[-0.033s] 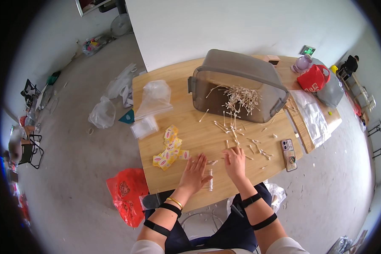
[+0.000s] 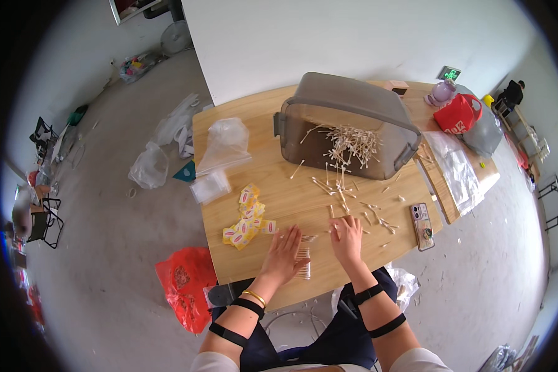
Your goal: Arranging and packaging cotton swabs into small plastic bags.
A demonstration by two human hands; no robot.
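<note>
My left hand (image 2: 284, 251) lies flat on the table, fingers stretched out, over the edge of a neat row of cotton swabs (image 2: 304, 265). The hand covers part of that row. To the right, my right hand (image 2: 348, 240) is held low over the tabletop with curled fingers; whatever is between its fingertips is too small to make out. Loose cotton swabs (image 2: 385, 223) are scattered beyond and beside it. A grey translucent bin (image 2: 347, 99) rests on its side farther back, with a heap of cotton swabs (image 2: 353, 144) at its opening.
Yellow printed packets (image 2: 249, 217) are piled left of my left hand, with clear plastic bags (image 2: 226, 146) behind. A phone (image 2: 423, 227) lies by the right edge. On the far right are a red bag (image 2: 457, 115) and a wooden strip (image 2: 439, 186). A red plastic bag (image 2: 189, 291) is on the floor.
My right hand has shifted very slightly to the right. The left hand stays in place on the row of cotton swabs.
</note>
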